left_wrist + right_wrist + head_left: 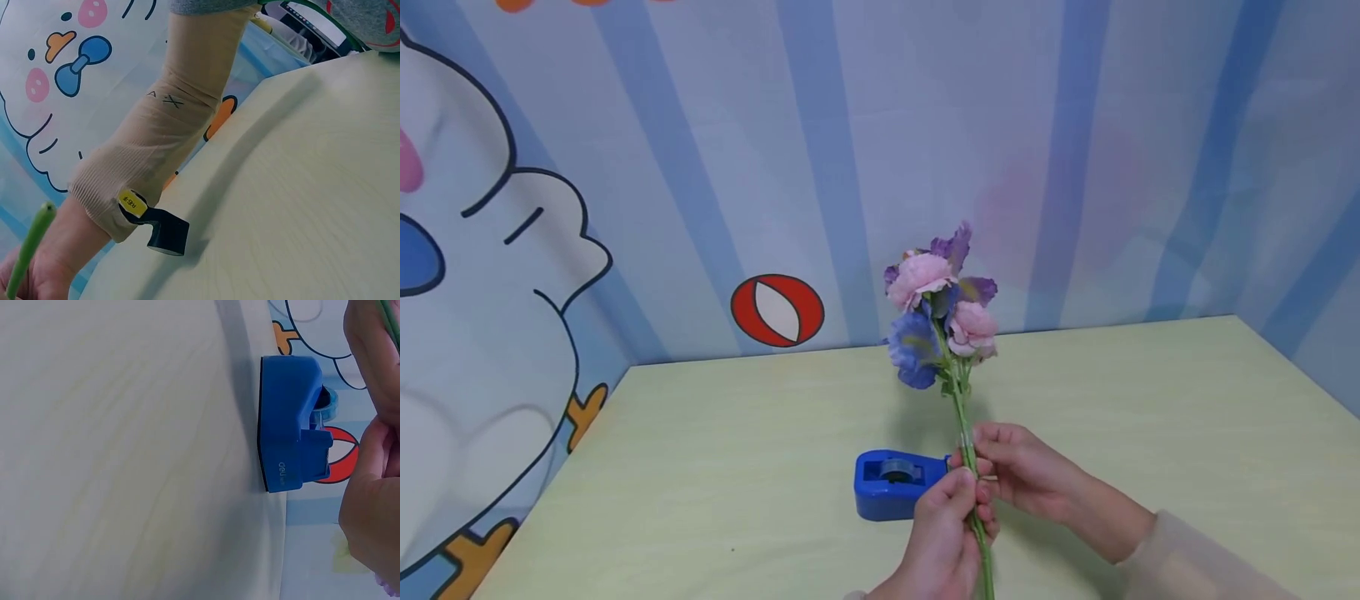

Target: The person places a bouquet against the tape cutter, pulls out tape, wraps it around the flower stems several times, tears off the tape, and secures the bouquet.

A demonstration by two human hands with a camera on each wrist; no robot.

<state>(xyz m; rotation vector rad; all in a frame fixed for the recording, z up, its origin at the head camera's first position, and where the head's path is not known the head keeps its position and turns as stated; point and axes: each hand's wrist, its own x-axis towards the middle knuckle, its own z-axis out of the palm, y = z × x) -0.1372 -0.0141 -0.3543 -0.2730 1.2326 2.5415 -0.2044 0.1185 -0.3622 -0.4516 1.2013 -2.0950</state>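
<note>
A bunch of artificial flowers point(973, 327), with pink, blue and purple blooms on green stems, is held upright above the table. My left hand point(942, 533) grips the stems low down, its thumb lying over them. Just above it, my right hand point(1037, 471) pinches the stems from the right, by a shiny clear band of tape point(966, 439) round them. Behind the hands stands a blue tape dispenser point(891, 498) with a roll in it; the right wrist view shows the same tape dispenser point(287, 425) from the side. The cut end of a stem point(37, 237) shows in the left wrist view.
The pale table point(737, 433) runs back to a printed cloth wall point(925, 125) with blue stripes and cartoon figures. A sleeved forearm point(150, 144) with a black wrist mount point(167, 230) crosses the left wrist view.
</note>
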